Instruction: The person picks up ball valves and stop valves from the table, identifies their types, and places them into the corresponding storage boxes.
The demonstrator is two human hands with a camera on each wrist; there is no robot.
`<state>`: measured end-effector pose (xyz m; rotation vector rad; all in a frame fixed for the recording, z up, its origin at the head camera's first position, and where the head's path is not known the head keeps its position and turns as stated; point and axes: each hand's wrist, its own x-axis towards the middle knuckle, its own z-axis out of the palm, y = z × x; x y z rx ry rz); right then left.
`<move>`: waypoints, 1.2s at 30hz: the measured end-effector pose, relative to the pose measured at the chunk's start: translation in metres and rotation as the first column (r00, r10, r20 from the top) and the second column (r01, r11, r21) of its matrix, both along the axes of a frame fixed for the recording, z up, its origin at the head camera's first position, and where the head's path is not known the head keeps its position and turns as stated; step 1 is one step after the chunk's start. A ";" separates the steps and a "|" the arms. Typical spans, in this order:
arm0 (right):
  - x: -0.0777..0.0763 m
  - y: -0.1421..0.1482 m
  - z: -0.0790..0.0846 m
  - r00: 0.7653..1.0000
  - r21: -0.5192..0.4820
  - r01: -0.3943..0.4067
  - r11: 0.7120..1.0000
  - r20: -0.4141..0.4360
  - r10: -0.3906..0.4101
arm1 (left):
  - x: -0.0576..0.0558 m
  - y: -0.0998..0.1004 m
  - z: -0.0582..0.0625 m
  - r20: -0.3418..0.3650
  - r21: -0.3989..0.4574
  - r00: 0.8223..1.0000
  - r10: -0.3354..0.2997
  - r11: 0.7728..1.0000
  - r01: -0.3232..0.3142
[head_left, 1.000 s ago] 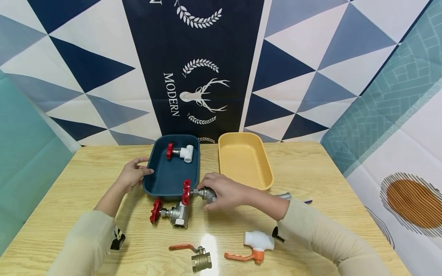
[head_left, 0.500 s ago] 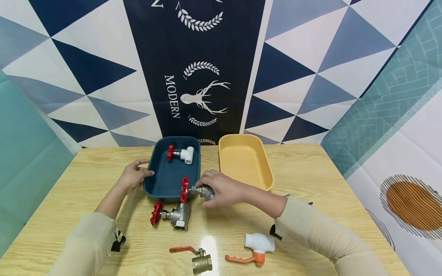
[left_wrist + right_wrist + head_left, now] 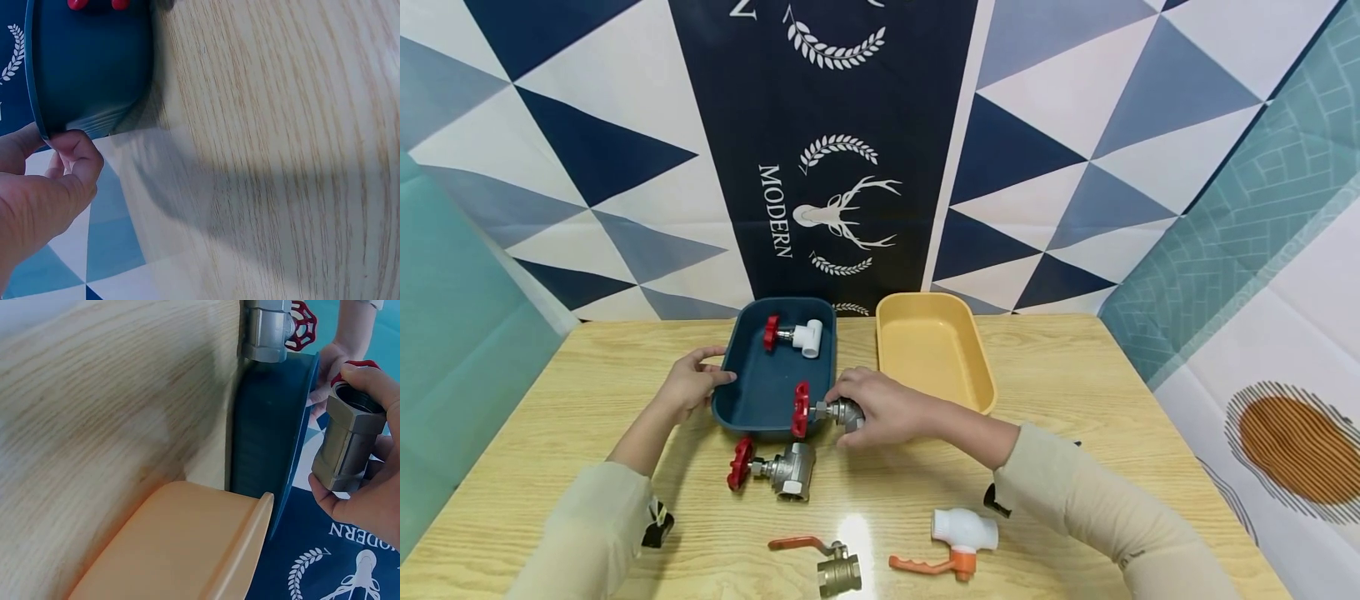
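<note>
My right hand (image 3: 887, 407) grips a steel gate valve (image 3: 350, 440) by its body, holding it up beside the near right corner of the blue tray (image 3: 767, 392). The valve's red handwheel (image 3: 801, 410) points left and overlaps the tray's rim in the head view. My left hand (image 3: 50, 187) pinches the tray's left rim between thumb and fingers. Inside the tray lies a white plastic tee valve (image 3: 807, 338) with a red handwheel. Just in front of the tray, a second steel gate valve (image 3: 792, 471) with a red handwheel rests on the table.
A yellow tray (image 3: 936, 358) stands right of the blue one. Nearer the front lie a brass ball valve (image 3: 838, 571) with a red lever and a white plastic ball valve (image 3: 964, 531) with an orange handle. A patterned cloth (image 3: 865, 167) hangs behind the table.
My right hand has shifted slightly left with the gate valve, mostly during the first half second. My left hand keeps its hold on the tray's rim.
</note>
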<state>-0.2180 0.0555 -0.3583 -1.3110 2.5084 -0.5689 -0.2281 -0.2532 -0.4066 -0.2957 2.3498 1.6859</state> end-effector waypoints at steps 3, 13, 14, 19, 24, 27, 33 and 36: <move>-0.003 -0.001 0.002 1.000 0.000 -0.001 1.000 -0.005 0.001 | 0.000 0.000 0.000 0.000 -0.008 1.000 -0.002 1.000 0.002; -0.010 -0.009 0.008 1.000 0.005 0.010 1.000 0.000 -0.010 | 0.000 -0.001 -0.002 0.007 -0.010 1.000 -0.005 1.000 0.005; -0.011 -0.009 0.009 1.000 0.008 0.014 1.000 0.000 -0.014 | 0.000 -0.001 -0.002 0.007 -0.011 1.000 -0.005 1.000 0.005; -0.015 -0.012 0.011 1.000 0.002 0.013 1.000 -0.006 -0.013 | 0.000 -0.001 -0.001 0.006 0.000 1.000 -0.002 1.000 0.002; -0.019 -0.014 0.013 1.000 -0.001 0.006 1.000 -0.027 -0.006 | -0.001 -0.001 -0.001 0.012 0.001 1.000 0.004 1.000 -0.004; -0.021 -0.016 0.014 1.000 -0.004 0.007 1.000 -0.029 -0.007 | -0.002 0.000 -0.001 0.007 -0.002 1.000 0.003 1.000 -0.003; -0.022 -0.020 0.014 1.000 -0.005 0.010 1.000 -0.023 -0.010 | -0.001 0.000 -0.001 0.008 0.006 1.000 0.006 1.000 -0.006; -0.022 -0.023 0.014 1.000 0.001 0.013 1.000 -0.021 -0.013 | 0.000 0.000 0.001 0.012 0.008 1.000 0.003 1.000 -0.004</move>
